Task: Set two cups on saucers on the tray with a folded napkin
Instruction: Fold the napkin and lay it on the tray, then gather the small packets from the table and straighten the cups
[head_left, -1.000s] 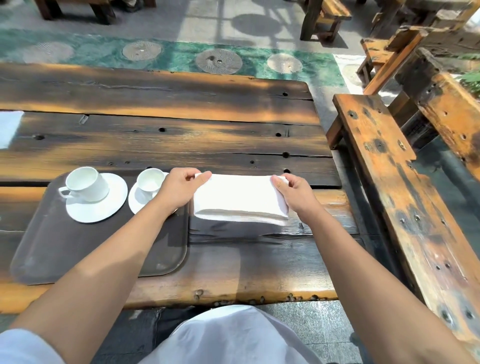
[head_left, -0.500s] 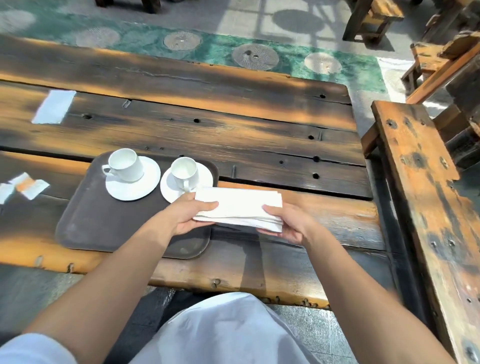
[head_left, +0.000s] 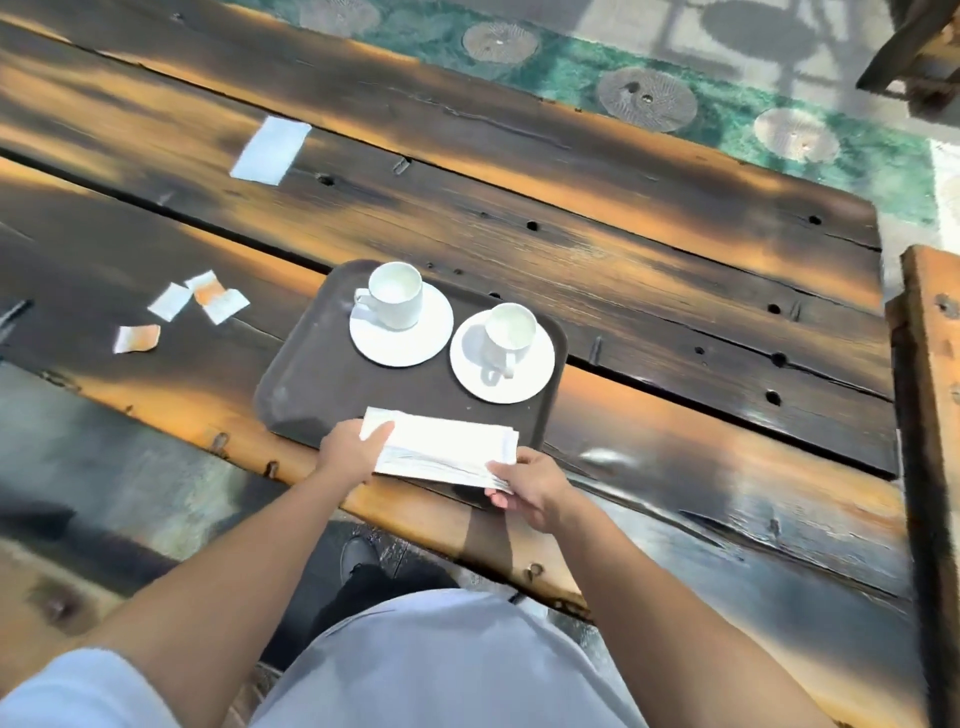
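The folded napkin (head_left: 441, 449) lies along the near edge of the brown tray (head_left: 311, 384), its long axis running parallel to that edge, from about mid-edge toward the tray's near right corner. Both hands hold it by its short ends: the left hand (head_left: 349, 453) has its thumb on top of the left end with fingers tucked beneath, and the right hand (head_left: 527, 488) pinches the near right corner between thumb and fingers. The napkin's near side seems to overhang the tray's rim slightly — whether it is fully resting or partly lifted cannot be told.

Behind it, at the tray's far side, two white cups already sit on their saucers: the left cup (head_left: 395, 295) on the left saucer (head_left: 401, 338) near the far left corner, the right cup (head_left: 510, 332) on the right saucer (head_left: 503, 371) near the right edge. Between saucers and napkin a strip of bare tray shows.

The coming move likely turns on this — the napkin needs only a small push away from the person, straight across its short axis, before both hands let go.
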